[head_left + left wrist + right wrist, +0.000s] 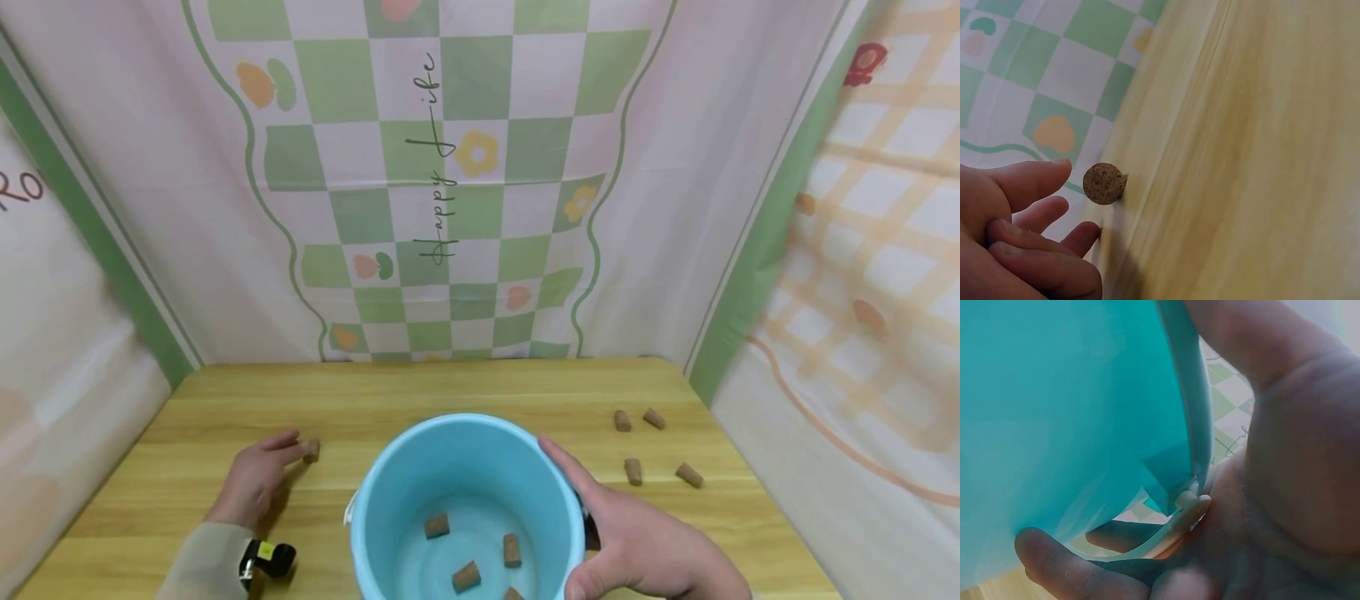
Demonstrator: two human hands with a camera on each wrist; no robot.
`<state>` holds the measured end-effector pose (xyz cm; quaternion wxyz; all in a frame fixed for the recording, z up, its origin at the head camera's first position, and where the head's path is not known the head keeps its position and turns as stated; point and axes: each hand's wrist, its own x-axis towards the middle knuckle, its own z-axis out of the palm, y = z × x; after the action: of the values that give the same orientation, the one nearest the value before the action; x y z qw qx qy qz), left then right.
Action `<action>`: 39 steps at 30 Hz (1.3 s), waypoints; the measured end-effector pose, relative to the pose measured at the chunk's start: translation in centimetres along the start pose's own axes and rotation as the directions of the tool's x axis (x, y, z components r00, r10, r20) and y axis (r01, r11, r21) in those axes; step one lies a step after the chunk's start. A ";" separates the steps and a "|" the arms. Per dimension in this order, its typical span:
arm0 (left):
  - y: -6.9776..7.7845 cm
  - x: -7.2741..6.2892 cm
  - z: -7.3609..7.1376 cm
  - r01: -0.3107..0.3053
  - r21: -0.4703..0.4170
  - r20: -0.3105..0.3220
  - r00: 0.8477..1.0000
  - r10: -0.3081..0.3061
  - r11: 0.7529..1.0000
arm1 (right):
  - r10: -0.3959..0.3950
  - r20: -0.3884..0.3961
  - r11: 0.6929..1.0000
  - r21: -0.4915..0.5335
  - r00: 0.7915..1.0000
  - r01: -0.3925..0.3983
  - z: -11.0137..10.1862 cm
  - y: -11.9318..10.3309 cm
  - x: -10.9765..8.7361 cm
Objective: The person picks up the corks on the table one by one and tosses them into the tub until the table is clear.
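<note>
A light-blue bucket (468, 425) stands at the front middle of the table, with several corks (512, 550) lying on its bottom. My right hand (645, 533) holds the bucket's right side, thumb at the rim and fingers spread along the outer wall. In the right wrist view, the white handle (1175, 534) runs between those fingers and the wall. On the left of the table, a single cork (312, 451) sits right at the fingertips of my left hand (258, 475). The left wrist view shows that cork's round end (1104, 184) just beyond the thumb, not enclosed by the fingers.
Several more corks (633, 472) lie scattered on the table's right side. The wooden table (487, 387) ends at a checkered curtain (480, 217) behind, with other hanging cloths at both sides. A black strap device (273, 558) sits on my left wrist.
</note>
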<state>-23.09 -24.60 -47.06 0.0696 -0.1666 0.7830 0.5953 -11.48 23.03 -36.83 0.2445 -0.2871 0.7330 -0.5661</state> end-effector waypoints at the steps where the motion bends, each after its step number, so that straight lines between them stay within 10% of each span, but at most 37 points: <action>1: 0.1 0.1 0.1 0.004 0.003 -0.005 1.000 -0.004 1.000 | -0.001 -0.002 1.000 -0.007 1.000 0.001 0.0 0.0 0.0; 26: 0.3 0.3 1.4 0.028 0.183 -0.019 1.000 -0.025 0.983 | -0.007 0.002 0.998 -0.056 1.000 0.007 -0.2 0.0 0.0; 39: 0.5 -0.1 2.1 -0.055 0.264 -0.006 0.998 0.058 0.963 | 0.002 0.000 0.998 -0.064 1.000 -0.002 -0.1 -0.3 -0.1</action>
<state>-23.33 -22.47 -47.10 0.0688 -0.1376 0.8602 0.4863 -11.45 23.08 -36.53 0.2358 -0.2940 0.7511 -0.5421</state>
